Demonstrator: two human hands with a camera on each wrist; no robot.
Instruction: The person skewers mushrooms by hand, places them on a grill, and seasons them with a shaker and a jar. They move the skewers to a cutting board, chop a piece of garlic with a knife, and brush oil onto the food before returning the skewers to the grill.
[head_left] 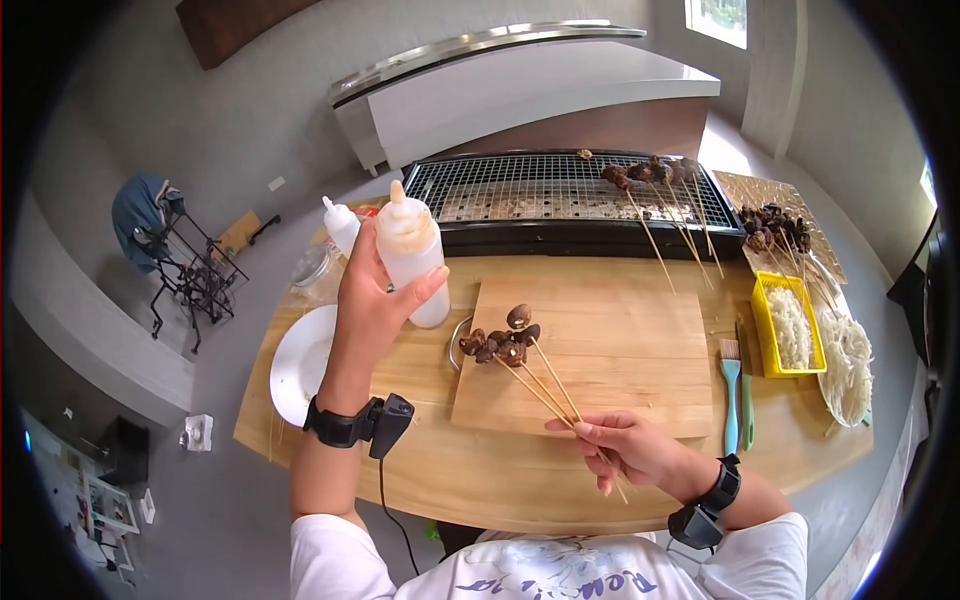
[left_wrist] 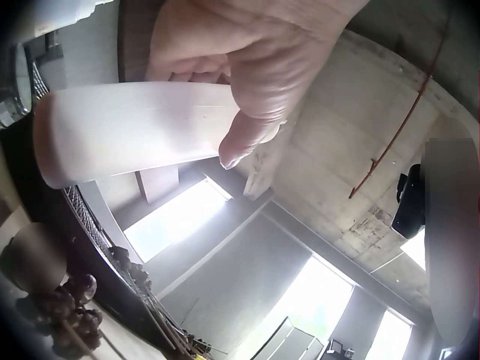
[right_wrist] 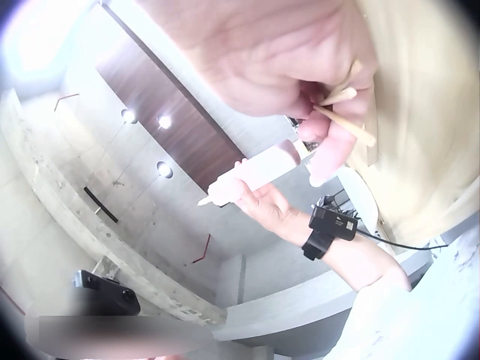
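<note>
In the head view my left hand [head_left: 375, 300] grips a translucent squeeze bottle [head_left: 412, 262] upright, its nozzle pointing up. The left wrist view shows the thumb and fingers wrapped round the bottle [left_wrist: 142, 131]. Low over the cutting board [head_left: 620, 360], my right hand [head_left: 628, 450] pinches several thin wooden skewers [head_left: 550, 392]. Dark mushroom-like pieces [head_left: 505, 345] are threaded on their far ends, above the board's left part. Blunt skewer ends [right_wrist: 345, 124] stick out of the right hand in the right wrist view.
Behind the board stands a black grill [head_left: 500, 200] with more skewers [head_left: 660, 175] at its right. A yellow basket [head_left: 820, 350] of white shreds, a blue brush [head_left: 730, 390] and a foil tray [head_left: 745, 190] lie right. Left are a white plate [head_left: 285, 365] and a second bottle [head_left: 341, 225].
</note>
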